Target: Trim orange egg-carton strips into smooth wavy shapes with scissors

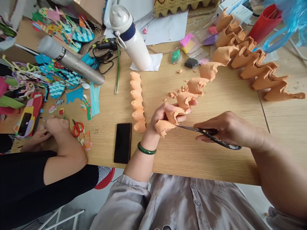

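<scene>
My left hand (pixel 160 115) is closed around the near end of an orange egg-carton strip (pixel 197 85), which runs away from me up and to the right. My right hand (pixel 222 127) grips black-handled scissors (pixel 211 136), its fingers in the loops. The scissor tips touch the strip's edge close to the last cup by my left hand. Small orange scraps (pixel 173 95) lie beside the strip. Left of my hand rests a trimmed row of orange cups (pixel 137 103). A larger uncut orange carton piece (pixel 261 68) lies at the right.
A black phone (pixel 122 143) lies left of my forearm. Behind stand a white bottle (pixel 134 41) and a red cup (pixel 265 24). A steel flask (pixel 79 62) leans over colourful craft pieces. At the left, a co-worker's hands (pixel 54 126) are near red scissors (pixel 78 127).
</scene>
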{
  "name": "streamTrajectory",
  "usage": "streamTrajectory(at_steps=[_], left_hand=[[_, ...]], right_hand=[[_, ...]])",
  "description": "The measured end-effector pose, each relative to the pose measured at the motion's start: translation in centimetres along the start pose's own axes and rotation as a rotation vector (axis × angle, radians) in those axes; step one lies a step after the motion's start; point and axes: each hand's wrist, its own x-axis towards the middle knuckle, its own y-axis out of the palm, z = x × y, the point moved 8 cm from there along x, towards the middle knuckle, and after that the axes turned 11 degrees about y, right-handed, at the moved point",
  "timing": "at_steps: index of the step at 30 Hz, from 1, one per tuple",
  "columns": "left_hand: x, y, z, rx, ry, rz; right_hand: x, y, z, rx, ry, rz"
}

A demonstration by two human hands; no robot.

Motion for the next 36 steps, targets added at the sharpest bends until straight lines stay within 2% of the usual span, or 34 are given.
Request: streamTrajectory(at_steps=[3, 6, 11, 14, 18, 20, 26, 29, 32, 34, 36], left_hand=[[0.4, -1.0, -0.4, -0.084, 0.046, -0.131], [0.6, -1.5, -1.1, -0.130, 0.115, -0.199], [0.5, -2.0, -1.9, -0.139, 0.188, -0.259], [0.4, -1.9, -2.5, -0.105, 0.254, -0.270], [0.1, -1.8, -3.0, -0.020, 0.326, -0.305], [0.0, -1.9, -3.0, 0.005, 0.325, -0.321], [0.3, -2.2, -2.9, -0.034, 0.316, -0.297], [0.4, -2.6, -2.7, -0.020, 0.302, -0.312], [0.4, -2.8, -2.5, -0.026, 0.306, -0.319], [0.5, -2.8, -2.4, -0.050, 0.319, -0.318], [0.5, -2.8, -2.3, -0.068, 0.332, -0.328]], right_hand=[[0.2, 0.0, 0.3, -0.135, -0.013, -0.098], [0.4, -0.2, 0.1, -0.303, 0.092, -0.176], [0.3, -0.1, -1.1, -0.482, 0.287, -0.210], [0.5, 0.0, -2.3, -0.517, 0.386, -0.178], [0.7, 0.1, -3.2, -0.495, 0.479, -0.065], [0.7, -0.2, -3.1, -0.454, 0.478, -0.069], [0.4, -1.0, -1.7, -0.401, 0.346, -0.229], [0.4, -0.9, -1.6, -0.345, 0.347, -0.229], [0.5, -0.6, -2.2, -0.168, 0.424, -0.151], [0.5, 0.1, -2.7, 0.106, 0.484, -0.027], [0.3, 1.4, -2.5, 0.471, 0.538, 0.146]])
